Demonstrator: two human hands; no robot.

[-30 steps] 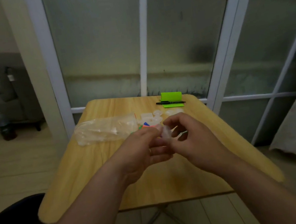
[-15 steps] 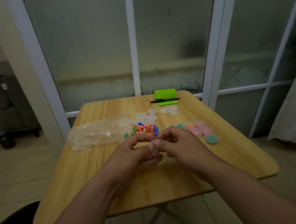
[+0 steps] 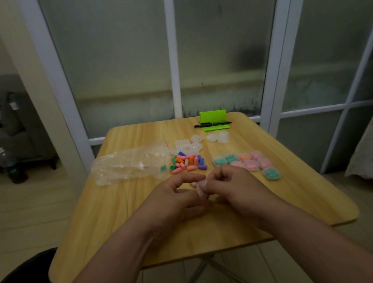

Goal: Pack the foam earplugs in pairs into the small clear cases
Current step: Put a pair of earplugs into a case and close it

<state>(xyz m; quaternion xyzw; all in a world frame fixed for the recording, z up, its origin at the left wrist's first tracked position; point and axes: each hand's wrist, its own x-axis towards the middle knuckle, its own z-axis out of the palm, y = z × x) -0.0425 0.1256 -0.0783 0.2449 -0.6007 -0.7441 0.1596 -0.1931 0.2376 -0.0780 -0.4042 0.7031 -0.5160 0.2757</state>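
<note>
A pile of loose foam earplugs (image 3: pixel 187 163) in orange, pink, purple, blue and green lies mid-table. Several empty clear cases (image 3: pixel 190 144) sit behind it, more (image 3: pixel 217 137) to their right. Filled cases (image 3: pixel 247 162) holding green and pink plugs lie to the right, one more (image 3: pixel 271 173) nearest me. My left hand (image 3: pixel 174 200) and my right hand (image 3: pixel 234 186) meet in front of the pile, fingertips pinched together on a small clear case (image 3: pixel 199 188) that is mostly hidden by the fingers; a pale pink bit shows between them.
A crumpled clear plastic bag (image 3: pixel 128 165) lies left of the pile on the wooden table (image 3: pixel 147 240). A green holder (image 3: pixel 213 118) with a black pen (image 3: pixel 212 124) stands at the far edge by the glass doors. A bottle (image 3: pixel 11 165) stands on the floor at left.
Both hands have drawn back toward me, uncovering the earplug pile and the filled cases. The fingertips have closed tighter together on the small case.
</note>
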